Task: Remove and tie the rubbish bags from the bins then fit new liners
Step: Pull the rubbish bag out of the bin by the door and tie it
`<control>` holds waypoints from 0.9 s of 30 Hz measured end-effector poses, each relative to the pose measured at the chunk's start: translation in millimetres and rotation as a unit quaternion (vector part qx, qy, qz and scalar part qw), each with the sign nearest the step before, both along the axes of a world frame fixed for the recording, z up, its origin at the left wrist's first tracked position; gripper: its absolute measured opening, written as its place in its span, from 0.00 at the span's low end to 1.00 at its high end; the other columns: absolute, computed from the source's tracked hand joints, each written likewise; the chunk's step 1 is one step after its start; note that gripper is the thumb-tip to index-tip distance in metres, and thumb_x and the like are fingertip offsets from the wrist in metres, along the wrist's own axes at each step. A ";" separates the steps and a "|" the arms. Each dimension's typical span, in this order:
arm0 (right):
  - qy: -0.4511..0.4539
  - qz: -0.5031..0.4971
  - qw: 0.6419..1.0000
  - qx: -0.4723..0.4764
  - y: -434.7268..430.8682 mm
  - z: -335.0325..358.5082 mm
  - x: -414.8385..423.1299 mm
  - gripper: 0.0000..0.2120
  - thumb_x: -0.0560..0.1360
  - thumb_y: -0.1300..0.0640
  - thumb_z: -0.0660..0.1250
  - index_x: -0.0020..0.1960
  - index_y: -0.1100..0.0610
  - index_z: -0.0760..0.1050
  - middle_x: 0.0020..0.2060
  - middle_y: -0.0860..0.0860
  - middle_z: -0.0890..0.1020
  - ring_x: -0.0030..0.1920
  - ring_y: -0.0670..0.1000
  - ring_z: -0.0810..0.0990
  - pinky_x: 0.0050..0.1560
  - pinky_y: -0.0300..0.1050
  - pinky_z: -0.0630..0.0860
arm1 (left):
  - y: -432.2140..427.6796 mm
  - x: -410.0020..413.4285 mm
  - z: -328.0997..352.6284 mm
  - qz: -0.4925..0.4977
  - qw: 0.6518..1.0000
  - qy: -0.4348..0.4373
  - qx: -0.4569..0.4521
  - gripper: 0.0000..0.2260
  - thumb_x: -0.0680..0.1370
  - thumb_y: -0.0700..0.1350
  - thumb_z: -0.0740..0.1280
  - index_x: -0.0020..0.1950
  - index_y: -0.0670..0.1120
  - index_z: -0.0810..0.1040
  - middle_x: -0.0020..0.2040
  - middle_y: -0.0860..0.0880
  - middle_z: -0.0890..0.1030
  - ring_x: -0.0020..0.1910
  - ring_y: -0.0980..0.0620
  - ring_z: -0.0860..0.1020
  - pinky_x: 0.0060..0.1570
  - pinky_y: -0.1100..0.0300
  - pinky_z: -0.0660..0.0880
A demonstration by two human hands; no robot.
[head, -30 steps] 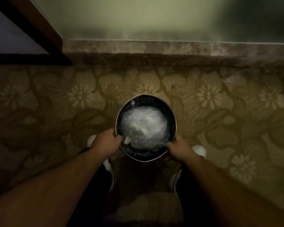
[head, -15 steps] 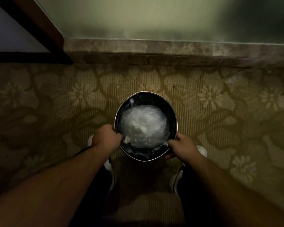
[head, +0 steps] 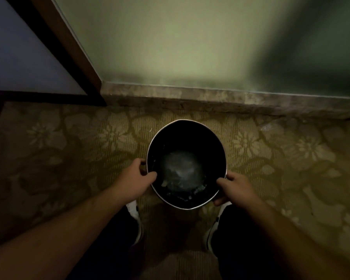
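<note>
A round dark bin (head: 187, 131) with a thin metal rim stands on the patterned carpet between my feet. Inside it lies a crumpled clear plastic bag (head: 181, 170), dim and low in the bin. My left hand (head: 136, 177) grips the bin's left rim, thumb over the edge. My right hand (head: 233, 187) holds the right rim in the same way, fingers curled under it. Shreds of clear plastic show along the near inner wall.
A marble skirting (head: 210, 98) and green wall run close behind the bin. A dark wooden frame (head: 69, 47) stands at the back left. A clear scrap (head: 268, 127) lies on the carpet at the right. My white shoes (head: 134, 209) flank the bin.
The view has tilted up, showing more wall. The bag looks darker and deeper in the bin than before. Both hands stay on the rim, with thumbs now more visibly hooked over it.
</note>
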State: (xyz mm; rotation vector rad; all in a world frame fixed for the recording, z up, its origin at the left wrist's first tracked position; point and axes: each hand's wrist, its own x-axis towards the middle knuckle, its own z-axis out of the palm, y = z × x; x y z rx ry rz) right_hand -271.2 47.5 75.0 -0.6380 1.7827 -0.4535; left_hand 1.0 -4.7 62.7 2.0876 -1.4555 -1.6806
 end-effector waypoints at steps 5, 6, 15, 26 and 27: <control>-0.004 0.009 0.999 -0.048 19.3 61.8 0.6 0.09 0.76 0.69 0.63 0.49 0.63 0.81 0.36 0.62 0.84 0.30 0.58 0.83 0.31 0.49 0.81 | 27.1 2.8 53.8 0.100 0.991 0.091 0.000 0.31 0.73 0.51 0.72 0.74 0.54 0.66 0.60 0.49 0.79 0.54 0.47 0.82 0.52 0.44 0.81; -0.003 0.013 0.998 -0.056 24.5 72.6 0.7 0.08 0.76 0.69 0.62 0.48 0.62 0.80 0.35 0.61 0.84 0.30 0.57 0.83 0.31 0.49 0.81 | 32.7 3.1 63.5 0.119 0.987 0.111 0.001 0.30 0.73 0.48 0.72 0.74 0.54 0.67 0.59 0.48 0.79 0.53 0.46 0.82 0.51 0.42 0.81; -0.049 -0.004 0.998 -0.028 86.1 128.1 2.3 0.12 0.81 0.63 0.59 0.60 0.50 0.72 0.38 0.59 0.87 0.39 0.61 0.87 0.37 0.49 0.82 | 65.4 -6.6 128.3 0.114 0.973 0.190 -0.069 0.27 0.76 0.36 0.69 0.73 0.52 0.68 0.56 0.47 0.79 0.52 0.46 0.82 0.50 0.46 0.82; -0.081 -0.339 0.933 -0.089 84.1 99.4 -26.2 0.08 0.79 0.63 0.61 0.58 0.60 0.72 0.45 0.66 0.85 0.40 0.63 0.86 0.43 0.54 0.82 | 46.8 -33.1 98.1 -0.018 0.984 0.142 -0.103 0.24 0.80 0.50 0.66 0.75 0.54 0.67 0.70 0.51 0.74 0.65 0.50 0.74 0.61 0.46 0.76; -0.097 -0.372 0.919 -0.089 76.8 91.5 -28.0 0.10 0.79 0.63 0.61 0.59 0.60 0.72 0.46 0.66 0.85 0.40 0.62 0.86 0.44 0.55 0.81 | 42.6 -33.7 89.7 -0.032 0.986 0.121 -0.108 0.23 0.80 0.50 0.66 0.75 0.53 0.67 0.70 0.51 0.74 0.65 0.50 0.74 0.62 0.47 0.76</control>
